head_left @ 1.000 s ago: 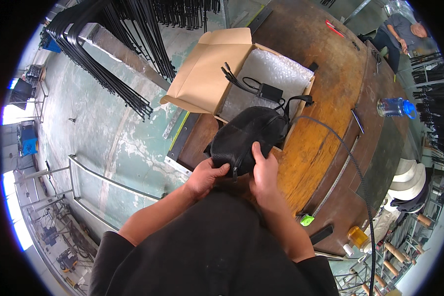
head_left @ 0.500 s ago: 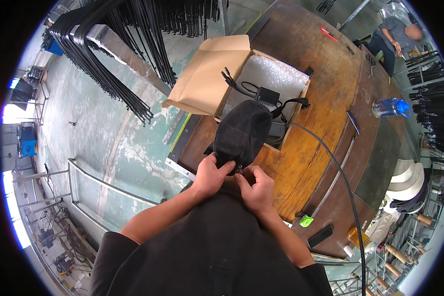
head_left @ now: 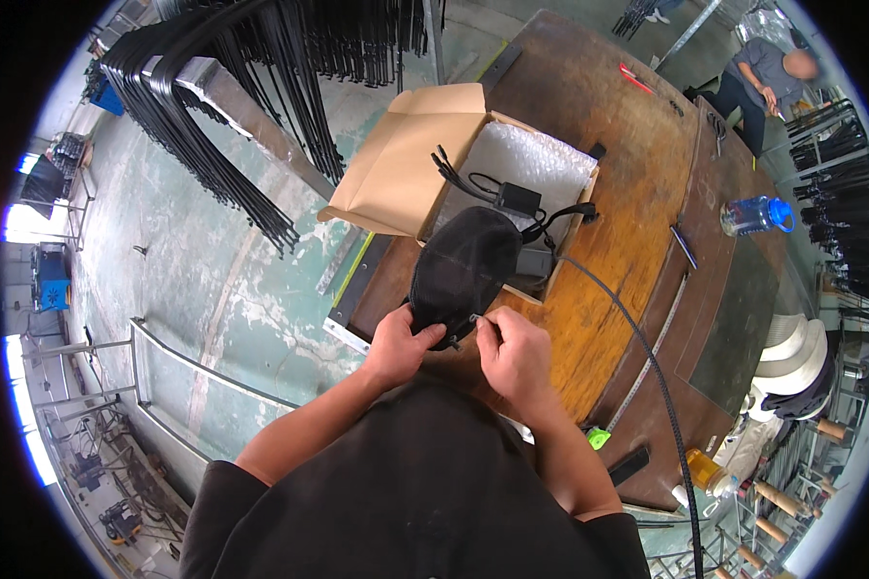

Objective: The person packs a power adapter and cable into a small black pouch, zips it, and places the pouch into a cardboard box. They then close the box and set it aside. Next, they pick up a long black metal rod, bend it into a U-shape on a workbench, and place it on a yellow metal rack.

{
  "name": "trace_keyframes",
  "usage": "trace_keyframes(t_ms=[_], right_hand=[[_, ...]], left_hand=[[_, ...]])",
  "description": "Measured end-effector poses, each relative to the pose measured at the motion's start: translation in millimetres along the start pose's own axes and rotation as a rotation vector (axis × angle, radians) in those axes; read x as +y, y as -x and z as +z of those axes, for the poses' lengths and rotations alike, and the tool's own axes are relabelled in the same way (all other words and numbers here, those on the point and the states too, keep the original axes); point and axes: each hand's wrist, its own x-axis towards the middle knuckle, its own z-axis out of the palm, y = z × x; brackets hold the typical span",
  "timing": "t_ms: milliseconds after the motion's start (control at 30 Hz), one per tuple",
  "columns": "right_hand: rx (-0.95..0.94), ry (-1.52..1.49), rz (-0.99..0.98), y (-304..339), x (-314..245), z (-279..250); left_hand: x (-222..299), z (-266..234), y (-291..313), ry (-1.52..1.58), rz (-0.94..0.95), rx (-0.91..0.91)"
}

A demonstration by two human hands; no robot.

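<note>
Clamped between thumb and fingers of my left hand (head_left: 399,345) is the near end of a black mesh zip pouch (head_left: 465,261), thumb on top and the other fingers curled mostly out of sight beneath. With my right hand (head_left: 515,352) just beside it, I pinch thumb and bent forefinger together on a small zipper pull (head_left: 474,317) at the pouch's near right edge. The pouch tilts away from me, its rounded far end covering part of an open cardboard box (head_left: 410,159) just beyond my grip. The box's lid stands open to the left. Inside, farther from my hands, bubble wrap (head_left: 541,164) lines the box, and a black power adapter (head_left: 518,200) lies on it, near a bunch of black plug-ended leads (head_left: 449,169). A dark block (head_left: 535,262) sits in the box just right of the pouch, with a black strap (head_left: 574,212) beyond it. From there a braided black cable (head_left: 637,333) curves past the right of my hands toward me. All this is on a worn wooden workbench (head_left: 589,309). Right of my right forearm lie a green tape measure (head_left: 599,439), its blade drawn out away from me, and a black phone (head_left: 630,466). Farther right are a pen (head_left: 685,247) and a blue-capped bottle (head_left: 758,216).
</note>
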Motion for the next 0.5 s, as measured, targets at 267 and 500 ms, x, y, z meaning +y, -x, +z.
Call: trace_keyframes(t_ms=[267,500], right_hand=[[0.035,0.158,0.059,-52.2,43.9,4.2],[0.186,0.277,0.243,-73.1,69.6,-6.4]], left_hand=[[-3.4,-28.7,-2.5,-0.109,-0.02,-0.013],[-38.8,-51.6,3.4,-0.047,-0.019,0.121]])
